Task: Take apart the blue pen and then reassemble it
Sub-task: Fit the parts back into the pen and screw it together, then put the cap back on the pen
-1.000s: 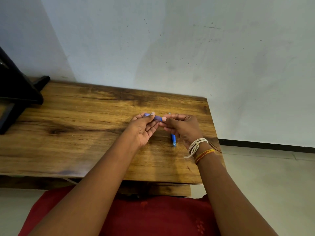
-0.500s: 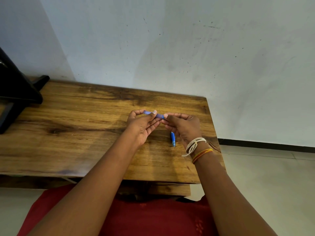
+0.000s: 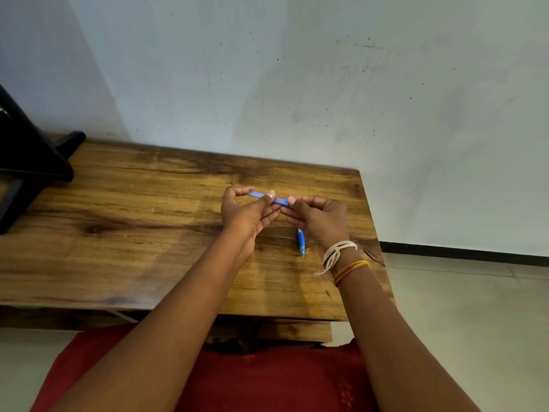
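Observation:
A translucent blue pen barrel (image 3: 280, 200) is held level above the wooden table (image 3: 142, 233), pinched at both ends. My left hand (image 3: 246, 215) grips its left part between thumb and fingers. My right hand (image 3: 319, 218) pinches its right end. A second blue pen piece with a pointed tip (image 3: 301, 242) hangs down below my right hand, tip toward the table; its upper end is hidden by that hand, so I cannot tell whether it is held there or lies on the wood.
A black stand (image 3: 26, 162) sits at the table's far left. The table's right edge (image 3: 377, 233) is just beside my right hand, with tiled floor (image 3: 463, 322) beyond. A white wall (image 3: 297, 84) stands behind.
My hands have drawn slightly apart, and more of the blue barrel shows between them. The tipped piece below my right hand has stayed in place.

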Demonstrator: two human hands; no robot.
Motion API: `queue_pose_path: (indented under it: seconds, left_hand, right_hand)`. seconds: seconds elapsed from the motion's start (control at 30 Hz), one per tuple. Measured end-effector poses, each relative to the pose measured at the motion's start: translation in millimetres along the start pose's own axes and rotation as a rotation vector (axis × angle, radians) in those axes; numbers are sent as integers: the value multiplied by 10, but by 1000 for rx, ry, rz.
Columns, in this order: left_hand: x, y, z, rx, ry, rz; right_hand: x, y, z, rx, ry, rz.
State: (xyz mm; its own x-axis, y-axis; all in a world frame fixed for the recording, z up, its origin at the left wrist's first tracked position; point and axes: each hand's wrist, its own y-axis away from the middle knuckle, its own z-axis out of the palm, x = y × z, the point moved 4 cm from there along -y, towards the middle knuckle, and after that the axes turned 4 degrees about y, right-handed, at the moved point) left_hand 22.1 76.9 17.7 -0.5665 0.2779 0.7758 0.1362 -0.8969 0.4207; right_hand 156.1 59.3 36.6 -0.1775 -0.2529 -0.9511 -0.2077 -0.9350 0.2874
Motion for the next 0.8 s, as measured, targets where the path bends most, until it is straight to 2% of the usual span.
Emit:
queue_pose_path:
  seconds: [0.13,0.23,0.43,0.6,0.7,0.8]
  left_hand:
    - [-5,-17,-9,30,24,-22]
    - [-9,-16,-11,-6,-19,-43]
    - [26,-26,-50,-55,-101,-122]
    - [31,18,-73,-195,-425,-279]
    - [-6,41,-47,-210,-579,-277]
    - [-3,-25,-57,-77,-668,-136]
  right_hand:
    - [18,-15,-26,-12,-138,69]
    - [33,-23,-66,20,-237,112]
    - [88,-47,-73,9,-295,166]
    - [94,-98,-119,73,-304,105]
    - [114,-139,-141,126,-155,79]
    - [118,-180,-249,266,390,-48]
